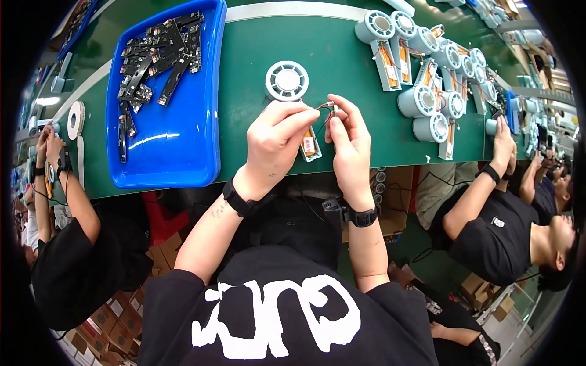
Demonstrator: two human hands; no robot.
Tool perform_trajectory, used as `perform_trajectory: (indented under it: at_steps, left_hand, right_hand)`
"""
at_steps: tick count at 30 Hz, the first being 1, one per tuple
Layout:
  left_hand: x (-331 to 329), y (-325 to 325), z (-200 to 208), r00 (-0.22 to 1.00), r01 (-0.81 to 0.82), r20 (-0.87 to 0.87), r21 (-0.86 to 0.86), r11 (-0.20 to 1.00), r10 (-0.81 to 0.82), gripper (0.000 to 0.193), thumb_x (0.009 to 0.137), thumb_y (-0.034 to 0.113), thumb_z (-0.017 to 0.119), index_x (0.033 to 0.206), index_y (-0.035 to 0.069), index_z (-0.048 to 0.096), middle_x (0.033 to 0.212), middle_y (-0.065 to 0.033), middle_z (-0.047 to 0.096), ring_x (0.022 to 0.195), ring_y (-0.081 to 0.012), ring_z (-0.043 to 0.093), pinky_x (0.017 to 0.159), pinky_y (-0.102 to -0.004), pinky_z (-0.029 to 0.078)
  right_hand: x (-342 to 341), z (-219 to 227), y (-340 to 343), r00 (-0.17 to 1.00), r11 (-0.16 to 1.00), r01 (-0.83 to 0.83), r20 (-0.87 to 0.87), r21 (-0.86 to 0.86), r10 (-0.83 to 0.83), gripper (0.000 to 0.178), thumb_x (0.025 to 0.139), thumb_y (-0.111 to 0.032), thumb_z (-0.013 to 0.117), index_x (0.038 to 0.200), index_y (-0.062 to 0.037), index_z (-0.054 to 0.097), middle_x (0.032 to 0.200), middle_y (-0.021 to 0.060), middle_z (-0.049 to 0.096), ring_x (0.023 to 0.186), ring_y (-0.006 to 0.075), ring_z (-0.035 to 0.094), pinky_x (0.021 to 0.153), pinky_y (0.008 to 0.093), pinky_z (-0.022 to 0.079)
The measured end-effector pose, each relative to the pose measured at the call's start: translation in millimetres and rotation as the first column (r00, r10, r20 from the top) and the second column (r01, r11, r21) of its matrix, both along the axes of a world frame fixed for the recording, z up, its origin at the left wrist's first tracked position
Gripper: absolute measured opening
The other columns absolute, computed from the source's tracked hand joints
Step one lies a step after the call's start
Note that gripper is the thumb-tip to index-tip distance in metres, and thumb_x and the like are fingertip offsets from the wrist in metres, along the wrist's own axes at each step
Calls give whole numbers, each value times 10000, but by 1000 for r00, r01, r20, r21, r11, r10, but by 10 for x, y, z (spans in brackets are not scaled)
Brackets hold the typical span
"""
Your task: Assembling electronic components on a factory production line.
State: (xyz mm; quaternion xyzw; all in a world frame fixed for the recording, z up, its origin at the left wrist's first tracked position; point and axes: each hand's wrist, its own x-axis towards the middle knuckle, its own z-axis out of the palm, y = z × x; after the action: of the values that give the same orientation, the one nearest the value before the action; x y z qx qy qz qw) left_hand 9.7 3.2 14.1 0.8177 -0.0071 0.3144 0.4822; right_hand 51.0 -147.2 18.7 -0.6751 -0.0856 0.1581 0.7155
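My left hand (274,137) is closed in a pinch on thin red and dark wires (323,105). Opposite it, my right hand (349,146) pinches the other end of these wires, where a small part shows between the fingertips, too small to name. Under the hands lies a light blue handheld fan (287,80) with a round slotted head. Its handle, partly hidden by my left hand, is open and shows a battery (309,145) with a white and red label. Both hands are just above the handle, near the table's front edge.
A blue tray (213,122) at left holds several black circuit boards (174,61). Several similar fans (418,100) with open handles crowd the right side of the green table (256,49). A white tape roll (75,120) lies far left. Co-workers sit at both sides.
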Motion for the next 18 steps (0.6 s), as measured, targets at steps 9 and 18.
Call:
perform_trajectory:
  at_steps: [9, 18]
  left_hand:
    - [-69, 42, -104, 994, -110, -19, -263, 959, 109, 231, 904, -73, 719, 1127, -41, 667, 941, -95, 743, 856, -139, 710, 764, -265, 577]
    - [-109, 35, -198, 971, -223, -40, -496, 839, 235, 264, 862, -34, 774, 1110, -24, 683, 942, -80, 727, 813, -126, 689, 734, -252, 558]
  right_hand:
    - [68, 33, 159, 977, 998, 52, 210, -38, -43, 331, 1014, -44, 563, 1344, -25, 595, 1019, 19, 612, 886, 87, 565, 805, 241, 489]
    - [-156, 65, 257, 998, 997, -64, -10, 46, 64, 315, 1056, -64, 503, 1361, -6, 560, 1048, 32, 620, 873, 70, 561, 764, 227, 483]
